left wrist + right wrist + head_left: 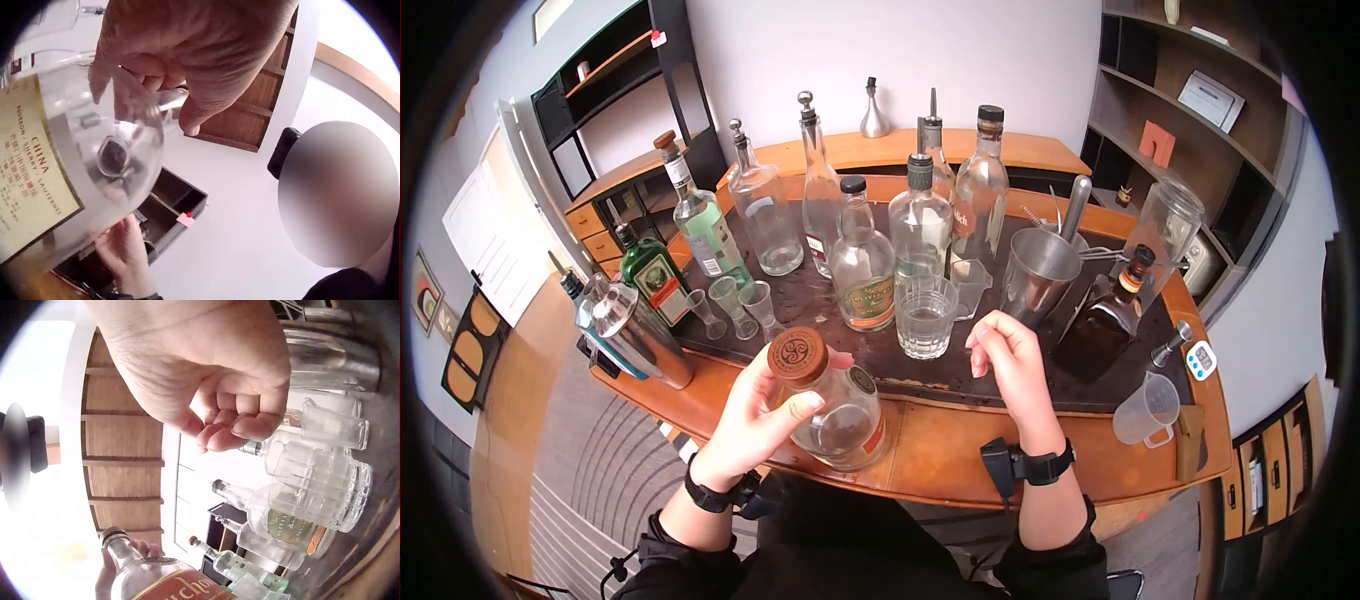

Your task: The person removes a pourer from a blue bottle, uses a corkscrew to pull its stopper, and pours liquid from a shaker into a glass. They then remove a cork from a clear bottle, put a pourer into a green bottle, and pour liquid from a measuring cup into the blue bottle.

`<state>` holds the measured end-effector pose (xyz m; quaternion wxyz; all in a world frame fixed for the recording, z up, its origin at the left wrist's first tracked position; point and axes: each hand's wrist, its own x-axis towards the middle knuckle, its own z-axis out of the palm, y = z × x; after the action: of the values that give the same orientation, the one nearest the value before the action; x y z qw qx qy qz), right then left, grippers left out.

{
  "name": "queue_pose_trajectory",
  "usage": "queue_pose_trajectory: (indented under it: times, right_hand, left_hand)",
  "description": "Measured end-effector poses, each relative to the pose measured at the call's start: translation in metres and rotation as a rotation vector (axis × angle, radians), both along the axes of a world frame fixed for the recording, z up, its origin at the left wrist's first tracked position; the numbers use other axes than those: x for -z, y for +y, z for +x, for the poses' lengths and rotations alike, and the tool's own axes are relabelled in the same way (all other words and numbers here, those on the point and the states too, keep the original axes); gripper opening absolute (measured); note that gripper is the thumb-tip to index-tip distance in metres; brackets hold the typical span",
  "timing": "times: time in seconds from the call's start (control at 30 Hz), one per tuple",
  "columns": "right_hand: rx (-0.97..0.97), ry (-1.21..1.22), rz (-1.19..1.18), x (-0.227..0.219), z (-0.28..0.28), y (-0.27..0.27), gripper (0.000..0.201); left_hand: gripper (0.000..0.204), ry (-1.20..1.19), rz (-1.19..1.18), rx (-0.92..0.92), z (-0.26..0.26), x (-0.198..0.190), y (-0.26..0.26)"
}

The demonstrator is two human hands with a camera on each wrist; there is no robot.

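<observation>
My left hand (pixel 745 415) grips a clear glass bottle (pixel 840 425) by its neck, just under a round wooden-topped stopper (pixel 798 355). The bottle leans towards me over the table's front edge. A cream label (pixel 37 169) with print shows in the left wrist view; a red label (pixel 187 587) faces the right wrist camera. My right hand (pixel 1012 365) hovers over the front of the table with loosely curled fingers and holds nothing. Nearest to it stands a cut-glass tumbler (pixel 925 325), to its left. A metal shaker tin (pixel 1040 270) is behind the hand.
Several bottles stand behind, among them a green-labelled bottle (pixel 865 270) and a green bottle (pixel 655 275). Small glasses (pixel 735 305) and a steel shaker (pixel 635 325) are at left. At right are a dark bottle (pixel 1100 320), a plastic measuring jug (pixel 1147 410) and a timer (pixel 1200 360).
</observation>
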<state>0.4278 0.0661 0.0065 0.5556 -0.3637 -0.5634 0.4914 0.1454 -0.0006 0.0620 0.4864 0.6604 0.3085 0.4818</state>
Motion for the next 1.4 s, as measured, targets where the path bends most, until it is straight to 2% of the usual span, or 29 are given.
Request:
queue_pose_trajectory:
  times: [0.17, 0.27, 0.33, 0.47, 0.5, 0.57, 0.63, 0.67, 0.7, 0.77, 0.8, 0.93, 1.03, 1.23, 1.4]
  right_hand:
    - [-0.018, -0.010, 0.007, 0.003, -0.004, 0.001, 0.021]
    - [-0.003, -0.034, 0.035, 0.010, -0.003, 0.008, 0.020]
    - [0.052, -0.090, 0.079, 0.003, -0.009, 0.006, 0.017]
    - [0.034, -0.194, 0.207, -0.028, -0.032, -0.009, 0.010]
    - [-0.041, -0.264, 0.226, -0.058, -0.052, -0.026, 0.012]
    - [-0.107, -0.354, 0.290, -0.086, -0.072, -0.039, 0.019]
    - [-0.051, -0.549, 0.562, -0.104, -0.091, -0.045, 0.028]
    - [-0.032, -0.645, 0.671, -0.108, -0.099, -0.047, 0.033]
    - [-0.056, -0.726, 0.574, -0.124, -0.108, -0.058, 0.032]
    - [0.014, -0.900, 0.822, -0.122, -0.118, -0.047, 0.034]
    - [0.037, -0.953, 0.849, -0.121, -0.120, -0.042, 0.035]
    - [0.058, -1.063, 0.771, -0.127, -0.126, -0.043, 0.032]
    - [0.131, -1.105, 0.651, -0.131, -0.129, -0.052, 0.041]
    - [0.182, -1.070, 0.618, -0.127, -0.130, -0.057, 0.045]
    - [0.161, -1.011, 0.669, -0.131, -0.127, -0.057, 0.043]
  left_hand:
    - [0.042, -0.048, -0.017, -0.114, 0.006, 0.011, -0.004]
    - [0.040, -0.043, 0.011, -0.089, 0.005, 0.010, -0.002]
    - [0.039, -0.007, 0.034, -0.070, 0.003, 0.008, -0.001]
    - [0.041, -0.027, 0.079, -0.033, -0.001, 0.007, 0.003]
    - [0.040, -0.059, 0.083, -0.033, 0.000, 0.008, 0.002]
    - [0.045, -0.058, 0.112, -0.028, -0.001, 0.008, 0.003]
    - [0.046, 0.010, 0.200, -0.056, -0.004, 0.012, 0.008]
    - [0.047, 0.010, 0.157, -0.052, -0.004, 0.010, 0.007]
    - [0.048, 0.034, 0.222, -0.068, -0.005, 0.014, 0.011]
    - [0.051, 0.090, 0.245, -0.085, -0.011, 0.017, 0.015]
    - [0.053, 0.095, 0.254, -0.076, -0.012, 0.018, 0.017]
    - [0.052, 0.117, 0.318, -0.075, -0.013, 0.014, 0.019]
    - [0.042, 0.180, 0.304, -0.056, -0.015, 0.009, 0.021]
    - [0.039, 0.137, 0.361, -0.009, -0.014, 0.018, 0.032]
    - [0.039, 0.130, 0.356, -0.044, -0.010, 0.016, 0.026]
